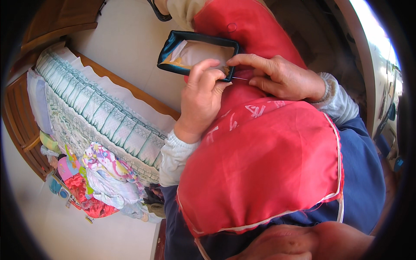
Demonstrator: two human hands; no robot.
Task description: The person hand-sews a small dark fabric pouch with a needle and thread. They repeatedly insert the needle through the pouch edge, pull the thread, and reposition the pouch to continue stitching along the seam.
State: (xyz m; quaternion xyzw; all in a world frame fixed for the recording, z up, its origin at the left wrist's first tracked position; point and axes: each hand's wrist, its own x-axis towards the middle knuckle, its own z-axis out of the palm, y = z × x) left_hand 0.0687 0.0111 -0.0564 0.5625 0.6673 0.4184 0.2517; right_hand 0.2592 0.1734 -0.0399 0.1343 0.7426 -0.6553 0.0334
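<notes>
A box-shaped piece, covered in dark teal velvety fabric, lies tilted over my lap with its hollow side up. Inside it are a pale lining and yellowish material along the lower edge. My left hand grips its lower right corner between thumb and fingers. A thin sewing needle sticks out to the right from that corner. My right hand has its index fingertip against the box's right edge. The right thumb is apart from the index finger, close to the needle's outer end.
A red apron bearing white writing covers my front and lap. A thin dark loop lies on it. To the left stands a wooden bench with a patterned cover and heaped clothes. Wooden furniture stands at upper left.
</notes>
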